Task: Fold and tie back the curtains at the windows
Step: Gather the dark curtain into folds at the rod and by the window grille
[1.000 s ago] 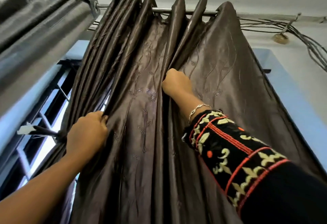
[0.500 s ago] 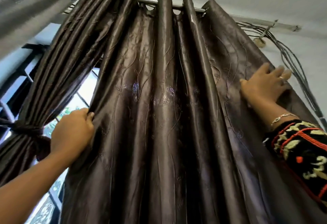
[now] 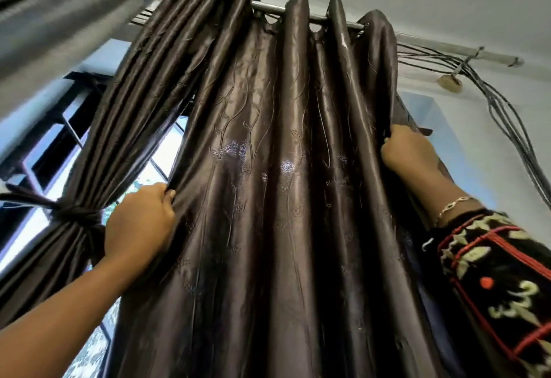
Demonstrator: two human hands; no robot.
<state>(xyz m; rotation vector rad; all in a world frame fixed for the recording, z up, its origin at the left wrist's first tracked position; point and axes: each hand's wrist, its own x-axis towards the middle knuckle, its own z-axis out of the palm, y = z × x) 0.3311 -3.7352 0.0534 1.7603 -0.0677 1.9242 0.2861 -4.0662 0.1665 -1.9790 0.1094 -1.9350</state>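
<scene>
My left hand (image 3: 140, 222) grips the left hem of the glossy dark-brown embroidered curtain (image 3: 268, 198). My right hand (image 3: 408, 153), flat on the cloth a moment ago, has now curled round the right hem. With both edges held, I judge the pleats can be gathered. Beyond, the twin brown panel (image 3: 119, 109) hangs knotted from the same metal rod (image 3: 268, 7). The curtain's foot is cut off, and the fold hides my right fingertips.

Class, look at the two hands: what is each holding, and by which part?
Both grip the untied brown curtain: the left hand pinches its left edge, the right hand its right edge, higher up.
</scene>
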